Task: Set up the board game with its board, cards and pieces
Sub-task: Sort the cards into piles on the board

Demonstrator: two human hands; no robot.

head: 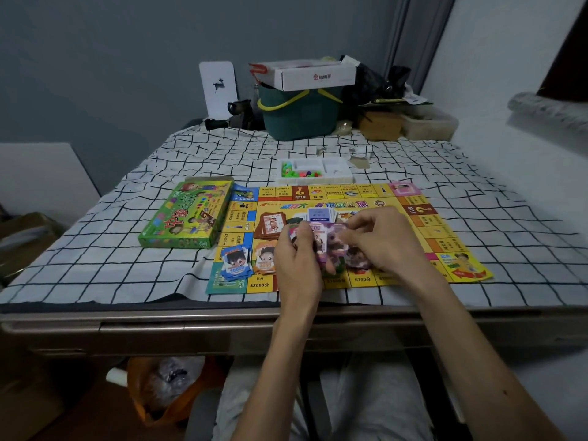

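Two hands share the purple play money [332, 246]: our left hand [297, 254] grips it, our right hand [386, 240] fingers [353, 229] pinch its right end; blue pile [235, 262] lies left.

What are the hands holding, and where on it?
A stack of purple play money: left hand grips its left end, right hand pinches its right end.
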